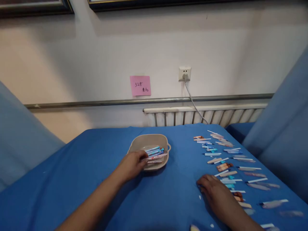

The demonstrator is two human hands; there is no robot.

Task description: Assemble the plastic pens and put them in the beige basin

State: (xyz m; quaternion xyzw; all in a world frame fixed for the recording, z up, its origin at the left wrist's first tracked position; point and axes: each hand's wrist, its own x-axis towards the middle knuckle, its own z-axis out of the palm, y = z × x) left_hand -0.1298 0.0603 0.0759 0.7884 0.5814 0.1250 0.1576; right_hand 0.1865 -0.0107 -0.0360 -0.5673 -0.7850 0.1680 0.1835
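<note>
A beige basin (pixel 154 138) with a small side handle stands on the blue-covered table. Several pens (pixel 156 153) in blue, pink and white patterns lie in it. Over the basin's near left side, my left hand (pixel 133 164) has its fingers closed on the left ends of these pens. Low on the right, my right hand (pixel 218 194) rests close to the cloth with curled fingers; whatever they hold is hidden. Beside it lie rows of pen parts, among them thin white refills (pixel 255 180), pale barrels (pixel 228 174) and brown pieces (pixel 223 167).
The blue tablecloth (pixel 91 166) reaches back to a white radiator (pixel 187 109). A cable (pixel 192 99) hangs from a wall socket (pixel 184 73). A pink note (pixel 140 85) is stuck to the wall. Blue curtains (pixel 281 128) hang at both sides. Small white scraps (pixel 200 197) dot the cloth.
</note>
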